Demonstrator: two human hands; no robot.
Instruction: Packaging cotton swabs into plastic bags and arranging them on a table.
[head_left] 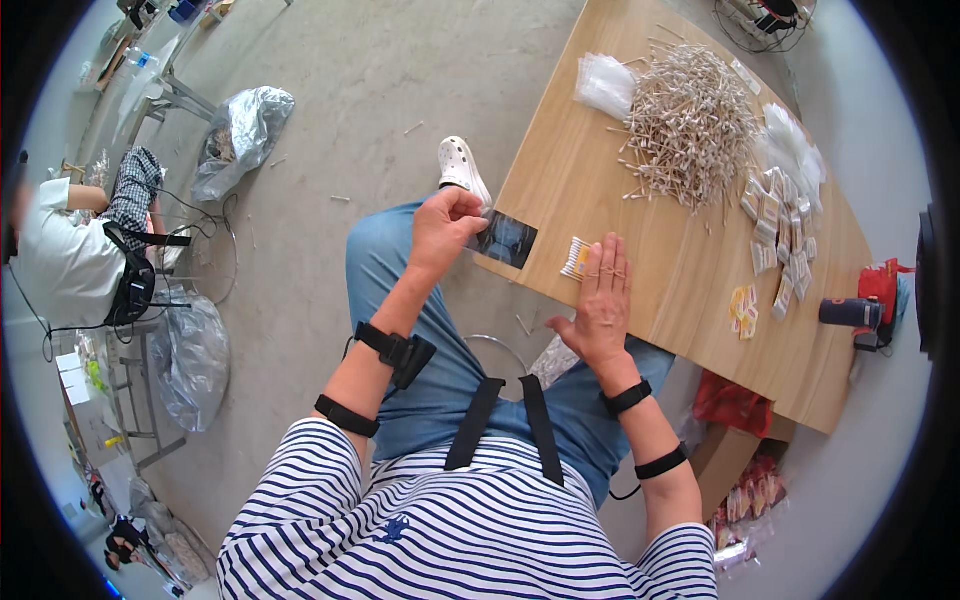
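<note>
My left hand (447,232) is closed in a pinch at the table's near left corner. Its fingertips grip the edge of what looks like a small clear plastic bag, which lies over a dark glossy rectangle (508,241); the bag's outline is hard to make out. My right hand (604,305) lies flat on the table, fingers straight and thumb out to the side. Beside its fingers, partly covered by them, is a small pack of cotton swabs (575,257) with a yellow label.
On the wooden table (560,190) are a heap of loose cotton swabs (690,125), clear bags (606,86), several swab packs (780,225), yellow cards (744,311) and a dark bottle (850,312). Another person (85,235) sits at far left, near plastic sacks (188,360).
</note>
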